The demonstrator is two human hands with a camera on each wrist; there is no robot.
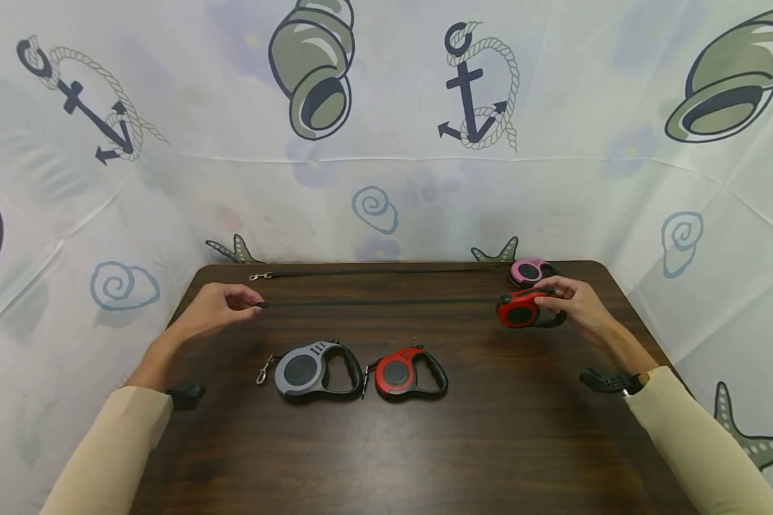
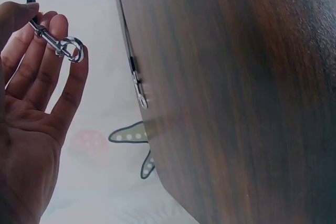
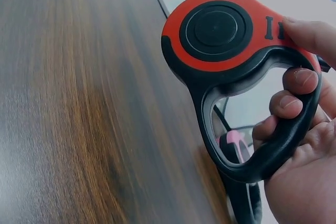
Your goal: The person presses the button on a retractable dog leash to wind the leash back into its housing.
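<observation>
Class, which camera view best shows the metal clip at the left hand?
The left wrist view: there the metal clip appears large and nearly uncovered. In the head view, the left hand mostly hides it; the right wrist view doesn't show it.

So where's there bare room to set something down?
Widest: the near part of the table, in front of the gray leash and resting red leash. Another opens right of that red one. Far right is crowded: pink leash, and right hand holding a second red leash.
</observation>
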